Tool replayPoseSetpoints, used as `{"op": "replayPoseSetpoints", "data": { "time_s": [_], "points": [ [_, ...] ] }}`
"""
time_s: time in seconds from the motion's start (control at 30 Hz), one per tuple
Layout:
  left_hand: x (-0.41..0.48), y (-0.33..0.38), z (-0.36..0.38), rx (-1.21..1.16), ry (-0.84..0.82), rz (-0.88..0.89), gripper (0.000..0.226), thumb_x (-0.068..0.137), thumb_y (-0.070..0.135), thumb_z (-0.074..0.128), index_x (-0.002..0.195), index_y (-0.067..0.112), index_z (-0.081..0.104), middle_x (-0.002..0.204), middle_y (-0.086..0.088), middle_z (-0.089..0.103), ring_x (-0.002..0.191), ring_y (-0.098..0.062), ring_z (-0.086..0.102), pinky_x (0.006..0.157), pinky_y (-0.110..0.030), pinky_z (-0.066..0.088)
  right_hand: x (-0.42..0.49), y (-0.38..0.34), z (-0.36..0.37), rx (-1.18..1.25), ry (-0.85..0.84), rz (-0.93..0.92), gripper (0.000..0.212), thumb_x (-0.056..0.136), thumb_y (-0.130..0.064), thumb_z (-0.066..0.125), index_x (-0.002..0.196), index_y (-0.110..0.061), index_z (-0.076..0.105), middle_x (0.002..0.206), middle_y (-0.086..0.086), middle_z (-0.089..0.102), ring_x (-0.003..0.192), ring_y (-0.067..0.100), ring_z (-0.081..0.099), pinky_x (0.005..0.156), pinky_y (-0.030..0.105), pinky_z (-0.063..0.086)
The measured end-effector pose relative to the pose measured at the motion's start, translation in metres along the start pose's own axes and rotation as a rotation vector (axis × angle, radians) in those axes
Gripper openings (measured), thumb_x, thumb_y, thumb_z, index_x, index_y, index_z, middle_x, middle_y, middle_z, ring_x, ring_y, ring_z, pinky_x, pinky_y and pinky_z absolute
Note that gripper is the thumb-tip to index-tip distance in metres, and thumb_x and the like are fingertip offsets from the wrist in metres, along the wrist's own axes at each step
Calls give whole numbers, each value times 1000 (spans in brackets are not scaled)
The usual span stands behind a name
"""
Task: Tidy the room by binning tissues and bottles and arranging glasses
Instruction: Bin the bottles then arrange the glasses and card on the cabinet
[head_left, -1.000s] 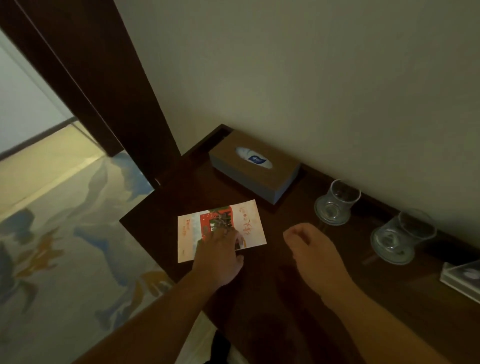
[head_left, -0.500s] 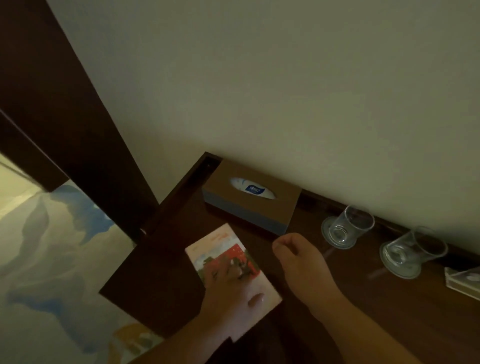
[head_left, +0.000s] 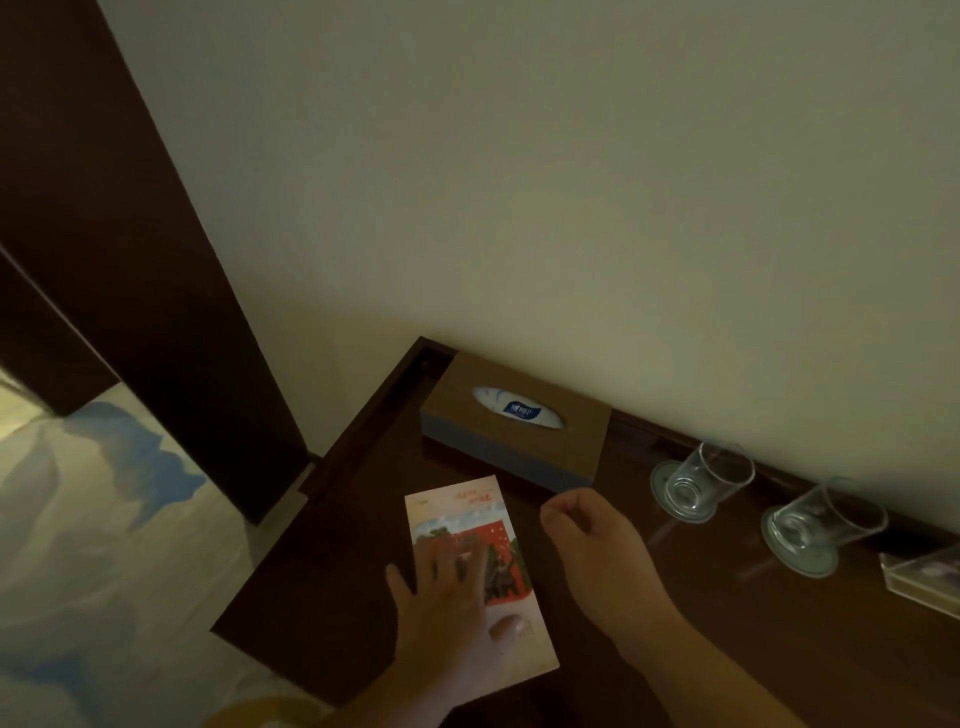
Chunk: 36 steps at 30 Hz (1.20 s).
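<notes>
A printed card with a red picture lies on the dark wooden desk. My left hand lies flat on the card with fingers spread. To the right of the card my right hand hovers with fingers loosely curled, holding nothing. Two clear glasses stand by the wall on round coasters: one glass is nearer the tissue box and the other glass is further right. A brown tissue box sits at the desk's back left corner.
A clear plastic case lies at the right edge of the view. A dark wooden door frame stands to the left of the desk. Patterned blue and cream carpet covers the floor on the left.
The card has turned under my left hand from lying crosswise to lengthwise, pointing toward the wall. My right hand stays beside it. The view has tilted upward.
</notes>
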<state>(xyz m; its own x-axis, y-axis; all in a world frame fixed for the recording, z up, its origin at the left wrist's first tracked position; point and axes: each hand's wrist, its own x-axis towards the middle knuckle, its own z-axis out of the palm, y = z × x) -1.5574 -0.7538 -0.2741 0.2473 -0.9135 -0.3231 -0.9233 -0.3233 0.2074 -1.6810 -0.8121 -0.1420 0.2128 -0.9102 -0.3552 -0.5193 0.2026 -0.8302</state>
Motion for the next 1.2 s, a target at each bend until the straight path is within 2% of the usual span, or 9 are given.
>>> {"op": "replayPoseSetpoints", "data": {
  "time_s": [0.13,0.27,0.37,0.43,0.5,0.6,0.87,1.07,1.2],
  "points": [
    [-6,21,7,-11,-61,206,79,76,74,44,141,49,7,159,-9,1,144,-39,-3,108,-64,-3,-2,-1,4,-32,0,-20,9,94,-26,53,91,-28,61,80,-6,63,56,-1,54,51,15,38],
    [-5,5,7,53,-62,207,61,78,75,37,131,45,31,159,-9,11,144,-38,2,108,-66,-3,2,3,4,-24,34,-24,9,93,-26,55,87,-28,62,72,-5,60,48,0,48,48,18,37],
    [4,-28,0,94,30,144,54,80,69,41,125,39,38,156,-5,18,144,-34,8,110,-65,4,2,6,7,-3,39,-18,9,92,-26,56,85,-27,62,67,-5,58,45,1,46,47,22,38],
    [11,-47,-1,64,48,105,55,84,60,45,133,37,32,158,-1,14,146,-30,3,112,-63,5,0,7,9,-15,20,-8,8,93,-28,55,88,-28,62,68,-5,59,47,2,47,45,19,38],
    [14,-57,1,25,36,85,63,89,51,45,143,36,18,160,2,7,147,-26,-2,113,-62,6,0,7,10,-18,9,-5,8,93,-29,54,89,-29,61,70,-5,59,48,3,48,44,17,37],
    [18,-60,2,21,36,59,69,92,48,40,149,34,2,161,3,0,147,-26,-6,113,-62,6,1,4,12,-31,-8,3,8,94,-31,53,91,-30,60,73,-4,60,52,5,50,47,20,38],
    [28,-60,2,1,46,3,70,91,55,37,149,34,3,161,2,1,147,-27,-4,113,-62,7,6,4,10,-29,-2,-3,8,94,-31,53,90,-30,60,69,-5,58,50,6,49,49,23,40],
    [32,-62,2,-14,76,10,71,89,57,38,148,35,6,160,1,6,146,-27,2,112,-59,15,6,4,11,-5,1,7,7,93,-30,54,89,-30,61,72,-4,61,49,6,48,50,25,42],
    [31,-65,2,3,97,3,72,89,57,39,149,34,6,159,0,9,146,-27,6,112,-58,17,5,5,12,-24,-2,-2,7,93,-31,54,90,-31,60,74,-5,59,48,3,48,48,20,39]
  ]
}}
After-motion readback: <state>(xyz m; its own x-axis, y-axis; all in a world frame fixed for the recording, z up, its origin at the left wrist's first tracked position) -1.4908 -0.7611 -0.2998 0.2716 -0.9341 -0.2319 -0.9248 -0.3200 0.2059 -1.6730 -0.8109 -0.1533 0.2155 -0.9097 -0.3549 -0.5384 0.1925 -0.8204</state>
